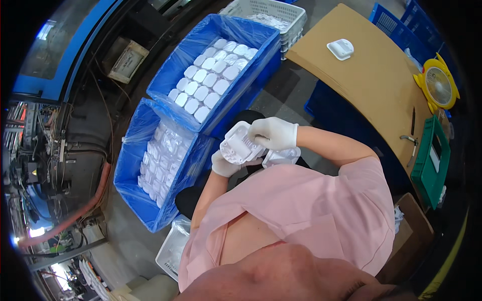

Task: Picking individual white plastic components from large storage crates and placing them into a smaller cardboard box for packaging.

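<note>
In front of my body I hold a white plastic housing (pixel 238 145) with rounded corners and moulded details on its upward side. My left hand (pixel 224 164), in a white glove, grips it from below at the near left, and its fingers are partly hidden. From the right, my gloved right hand (pixel 275 133) presses its closed fingers onto the housing's right side. Just below that hand, close to my shirt, is a second white plastic part (pixel 282 156), partly covered; I cannot tell what supports it.
Two blue bins (pixel 271 70) lined with clear film hold rows of white plastic pieces. A white crate (pixel 300 22) stands behind them. On the cardboard-topped table (pixel 371 75) are a white housing (pixel 341 49), a yellow fan (pixel 438 85) and a green tray (pixel 424 173). Machinery (pixel 83 130) lines the left.
</note>
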`<action>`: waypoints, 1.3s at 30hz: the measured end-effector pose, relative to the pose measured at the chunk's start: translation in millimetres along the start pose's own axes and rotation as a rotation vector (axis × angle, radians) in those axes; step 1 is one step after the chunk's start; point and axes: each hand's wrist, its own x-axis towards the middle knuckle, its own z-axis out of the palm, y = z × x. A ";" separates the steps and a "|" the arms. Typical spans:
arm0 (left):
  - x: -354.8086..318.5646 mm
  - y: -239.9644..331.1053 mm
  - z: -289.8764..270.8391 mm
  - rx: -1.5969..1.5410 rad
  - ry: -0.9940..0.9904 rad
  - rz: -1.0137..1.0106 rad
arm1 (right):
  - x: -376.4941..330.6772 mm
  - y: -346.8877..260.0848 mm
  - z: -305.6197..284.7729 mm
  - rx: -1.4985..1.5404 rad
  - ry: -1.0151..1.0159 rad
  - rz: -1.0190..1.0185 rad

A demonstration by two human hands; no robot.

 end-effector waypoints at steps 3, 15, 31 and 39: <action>-14.7 -3.9 4.2 -0.381 0.036 -0.099 | 0.7 -3.7 5.3 0.008 -0.026 -0.005; 1.0 -22.3 -2.2 -0.249 0.068 -0.029 | -26.6 4.7 21.5 0.030 0.113 0.156; -3.0 -28.6 -14.2 -0.406 0.351 0.091 | -24.1 7.0 21.6 0.347 0.185 0.314; -7.9 -39.8 -13.3 -0.366 0.597 0.026 | 5.0 -21.8 57.7 0.075 0.279 0.023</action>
